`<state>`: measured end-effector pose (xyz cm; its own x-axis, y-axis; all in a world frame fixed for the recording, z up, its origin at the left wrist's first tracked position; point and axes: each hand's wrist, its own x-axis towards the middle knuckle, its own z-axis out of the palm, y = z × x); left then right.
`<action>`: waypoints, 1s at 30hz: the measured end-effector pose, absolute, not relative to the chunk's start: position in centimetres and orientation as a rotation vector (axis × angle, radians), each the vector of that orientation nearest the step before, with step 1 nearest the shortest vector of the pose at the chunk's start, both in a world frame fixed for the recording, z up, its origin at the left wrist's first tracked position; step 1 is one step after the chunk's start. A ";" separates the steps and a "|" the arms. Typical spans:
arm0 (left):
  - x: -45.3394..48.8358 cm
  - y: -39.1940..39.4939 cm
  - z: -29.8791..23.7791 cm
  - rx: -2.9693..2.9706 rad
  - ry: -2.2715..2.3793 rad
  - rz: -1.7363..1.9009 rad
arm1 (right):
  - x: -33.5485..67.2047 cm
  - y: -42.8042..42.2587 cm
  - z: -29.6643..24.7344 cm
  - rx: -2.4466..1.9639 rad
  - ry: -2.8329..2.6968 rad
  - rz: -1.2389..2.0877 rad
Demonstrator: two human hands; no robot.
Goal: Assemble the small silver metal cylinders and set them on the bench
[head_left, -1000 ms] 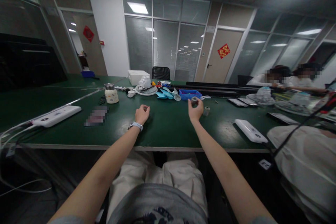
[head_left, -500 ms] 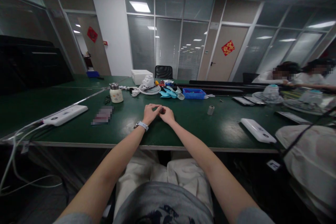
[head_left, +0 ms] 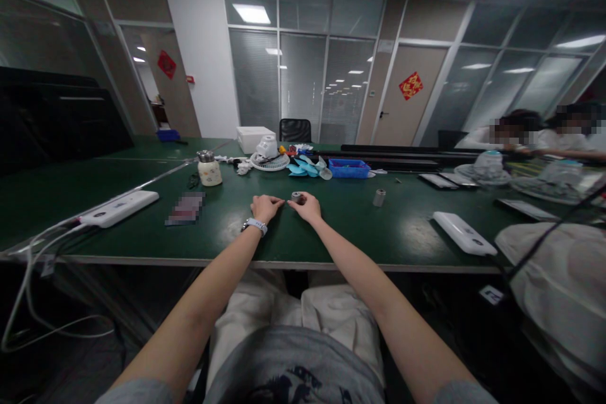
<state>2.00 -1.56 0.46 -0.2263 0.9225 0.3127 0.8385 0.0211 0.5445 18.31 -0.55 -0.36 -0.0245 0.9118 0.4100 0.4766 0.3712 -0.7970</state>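
A small grey metal cylinder (head_left: 296,196) is gripped between the thumb and fingers of my right hand (head_left: 308,207), just above or on the green table (head_left: 341,237). Just left of it, my left hand (head_left: 266,207), with a watch (head_left: 255,225) at its wrist, is closed in a pinch. Whatever may be between those fingertips is too small to make out. The two hands are apart by a narrow gap. Farther right, a similar metal cylinder (head_left: 379,197) stands upright on the table.
Behind my hands lie a round white grille (head_left: 269,162), light-blue fan blades (head_left: 305,167) and a blue tray (head_left: 349,168). A cream flask (head_left: 209,170) and a white power strip (head_left: 120,208) are on the left. At right are another white power strip (head_left: 464,233) and two people.
My hands were together around the small part and have now separated. The left hand has moved left; the right has shifted slightly right, and the cylinder's top now shows.
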 end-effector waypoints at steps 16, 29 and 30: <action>1.7 -1.0 0.7 1.656 2.177 1.258 | 19.4 0.1 -0.3 -1.351 -1.526 0.703; 1.7 -0.8 0.9 1.585 2.183 1.180 | 21.1 0.5 2.8 -1.015 -0.828 1.448; 1.7 -0.8 0.9 1.591 2.185 1.178 | 21.3 0.2 3.1 -0.981 -0.778 1.522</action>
<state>1.70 -0.80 0.92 -0.4047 0.8688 0.2851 0.7157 0.1069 0.6901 21.26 0.23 3.08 -0.0454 0.9844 -0.1701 -0.4384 -0.1727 -0.8821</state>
